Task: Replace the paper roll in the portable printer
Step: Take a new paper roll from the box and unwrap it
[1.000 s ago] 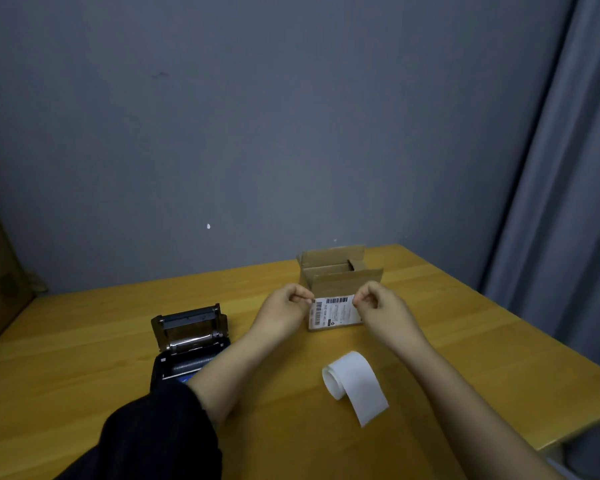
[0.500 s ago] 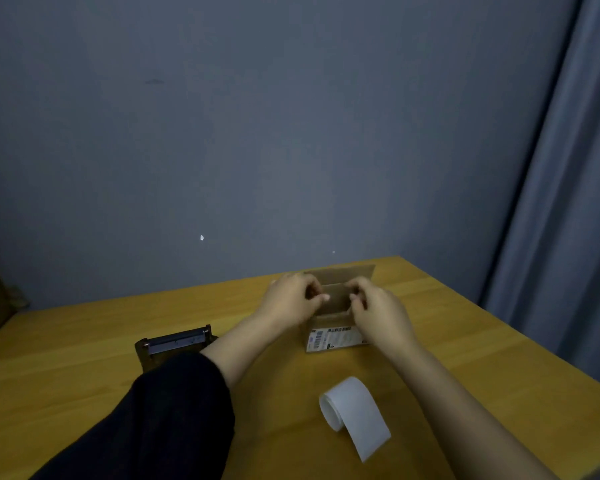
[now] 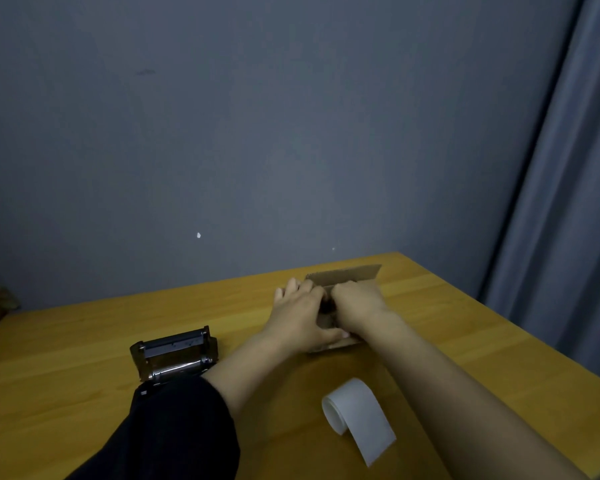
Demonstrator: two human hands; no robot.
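A small brown cardboard box (image 3: pixel 354 273) stands on the wooden table, its far flap raised. My left hand (image 3: pixel 300 315) lies over the box's left side and front, thumb along the front edge. Fingers down, my right hand (image 3: pixel 357 303) reaches into the box opening; what they touch is hidden. The black portable printer (image 3: pixel 174 353) sits to the left with its lid open, partly behind my dark left sleeve. A loose curl of white paper (image 3: pixel 355 412) lies on the table near me.
The wooden table (image 3: pixel 66 341) stands against a grey wall; its right edge runs diagonally beside a grey curtain (image 3: pixel 565 202). A brown object shows at the far left edge.
Both hands moved from the box's front flap onto and into the box. The barcode label on the box front is now covered by my left hand.
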